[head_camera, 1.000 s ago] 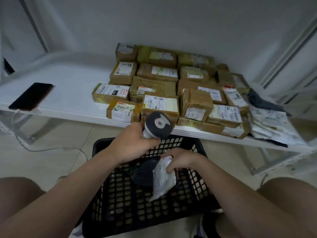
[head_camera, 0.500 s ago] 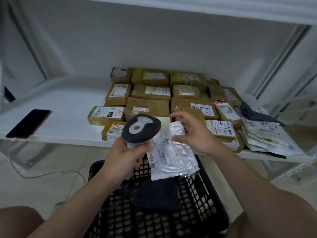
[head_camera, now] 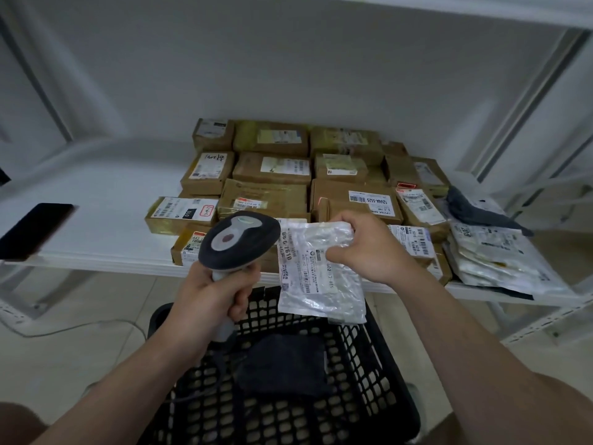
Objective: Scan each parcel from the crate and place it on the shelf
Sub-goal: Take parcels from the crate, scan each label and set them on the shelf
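My left hand [head_camera: 213,295] grips the handle of a dark grey barcode scanner [head_camera: 239,240], its head raised beside a silver plastic parcel [head_camera: 316,279]. My right hand [head_camera: 365,248] pinches that parcel by its upper right part, label side facing me, above the black crate [head_camera: 378,358]. A dark parcel [head_camera: 282,367] lies inside the crate. Behind my hands, the white shelf [head_camera: 106,200] carries several brown cardboard parcels [head_camera: 266,195]. A red scan line shows on a box behind the parcel.
A black phone [head_camera: 30,231] lies on the shelf's left end with a cable running to the floor. A stack of silver and dark plastic mailers [head_camera: 491,255] sits at the shelf's right end. Shelf posts rise left and right.
My right hand lifted the silver parcel out of the crate and turned its label up. My left hand raised the scanner beside it. The view tilted upward.
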A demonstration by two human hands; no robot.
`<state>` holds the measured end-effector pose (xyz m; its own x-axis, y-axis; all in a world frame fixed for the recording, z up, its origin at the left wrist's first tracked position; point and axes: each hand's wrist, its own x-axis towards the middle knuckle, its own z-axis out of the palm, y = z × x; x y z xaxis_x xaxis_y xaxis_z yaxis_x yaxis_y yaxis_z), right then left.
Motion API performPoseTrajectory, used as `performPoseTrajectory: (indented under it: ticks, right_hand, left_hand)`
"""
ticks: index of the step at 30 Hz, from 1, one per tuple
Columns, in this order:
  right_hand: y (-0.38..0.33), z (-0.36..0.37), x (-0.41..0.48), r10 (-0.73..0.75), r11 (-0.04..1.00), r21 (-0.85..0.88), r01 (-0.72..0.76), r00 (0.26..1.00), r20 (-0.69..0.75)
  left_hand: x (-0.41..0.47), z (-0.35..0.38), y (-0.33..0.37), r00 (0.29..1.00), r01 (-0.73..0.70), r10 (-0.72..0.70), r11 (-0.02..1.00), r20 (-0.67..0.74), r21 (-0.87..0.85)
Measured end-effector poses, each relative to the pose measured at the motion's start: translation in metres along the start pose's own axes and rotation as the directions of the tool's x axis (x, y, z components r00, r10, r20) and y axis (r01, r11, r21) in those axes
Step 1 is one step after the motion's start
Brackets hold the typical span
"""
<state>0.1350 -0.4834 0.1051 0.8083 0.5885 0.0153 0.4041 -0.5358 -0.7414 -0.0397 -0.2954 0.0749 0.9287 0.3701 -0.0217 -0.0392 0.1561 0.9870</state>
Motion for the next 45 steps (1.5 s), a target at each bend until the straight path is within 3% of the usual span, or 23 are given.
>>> performPoseTrajectory:
  ticks: [14, 21, 31, 45]
  right_hand:
    - [0.003, -0.005, -0.014, 0.118, 0.985, -0.141, -0.103, 0.988, 0.098]
    - [0.003, 0.003, -0.011, 0.198, 0.975, 0.088, -0.206, 0.976, 0.089]
    - [0.005, 0.030, -0.006, 0.175, 0.934, 0.311, -0.175, 0.984, 0.027]
    - [0.008, 0.056, -0.002, 0.020, 0.979, 0.201, -0.015, 1.000, -0.020]
  left_hand:
    - [-0.008, 0.006, -0.001, 1.000, 0.015, -0.015, 1.000, 0.016, 0.005]
    - [-0.013, 0.007, -0.004, 0.999, 0.040, -0.040, 0.999, 0.023, 0.011]
    - [-0.016, 0.013, -0.003, 0.994, 0.084, -0.076, 0.991, 0.076, -0.105]
    - [-0.020, 0.018, -0.002, 0.986, 0.122, -0.104, 0.984, 0.134, -0.130]
